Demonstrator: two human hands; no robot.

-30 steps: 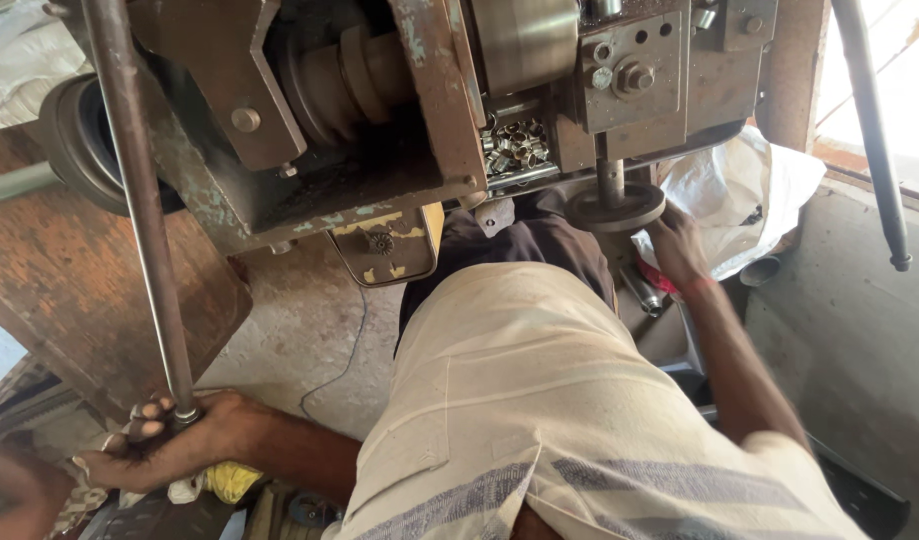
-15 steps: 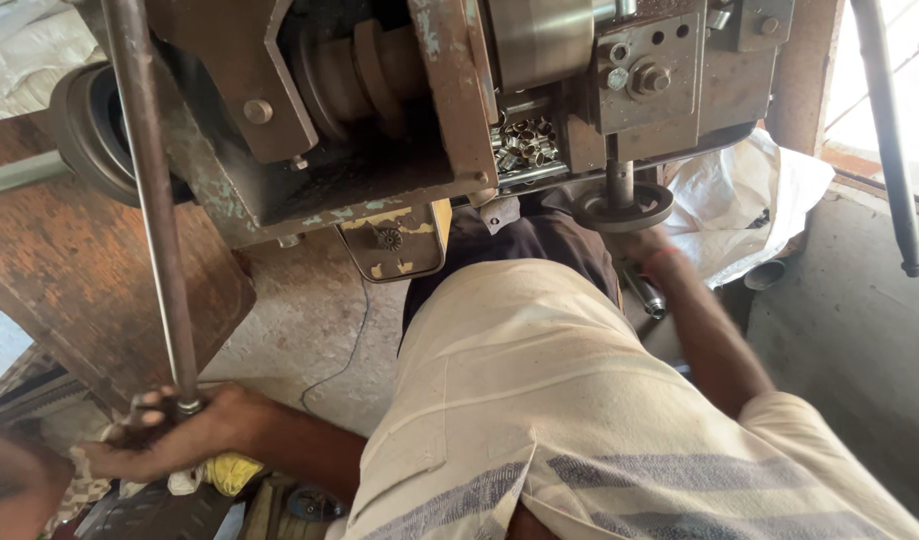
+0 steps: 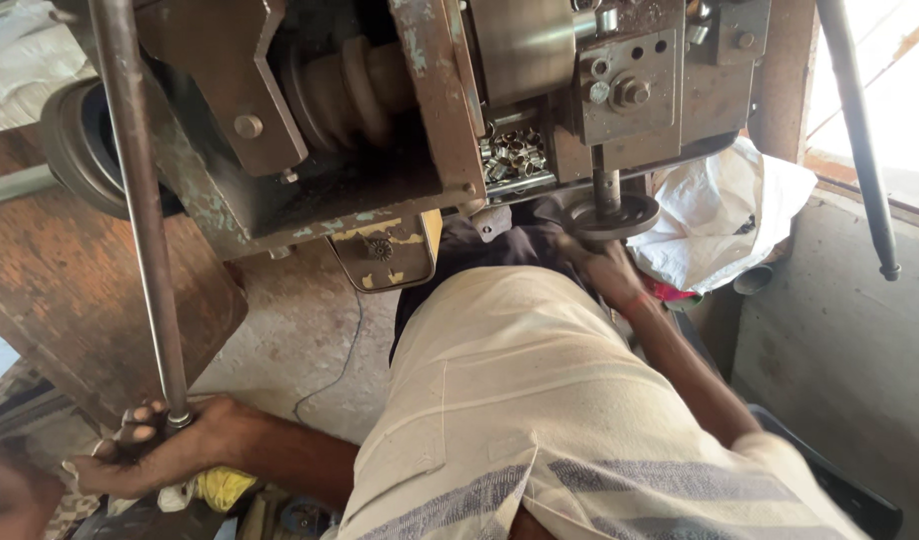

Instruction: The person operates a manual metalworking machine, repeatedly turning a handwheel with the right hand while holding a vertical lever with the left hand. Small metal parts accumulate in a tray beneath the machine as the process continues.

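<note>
My left hand (image 3: 155,450) is closed round the lower end of the long steel lever (image 3: 140,200), fingers wrapped about it just at its bottom collar. The lever's long axis runs nearly upright in the view, from my fist away to the top of the machine (image 3: 380,120), leaning slightly. It lies wholly on my left side, well apart from my right hand.

My right hand (image 3: 605,268) reaches forward to the small dark handwheel (image 3: 612,215) under the machine's front block. The hand sits just below the wheel, touching its rim as far as I can judge; whether the fingers grip it or merely rest against it I cannot tell, since the wheel hides them.

A tray of small bright metal rings (image 3: 515,155) sits in the machine between the two hands, nearer the right. A second dark rod (image 3: 860,140) hangs at the far right, untouched. White sacking (image 3: 725,220) lies behind the handwheel.
</note>
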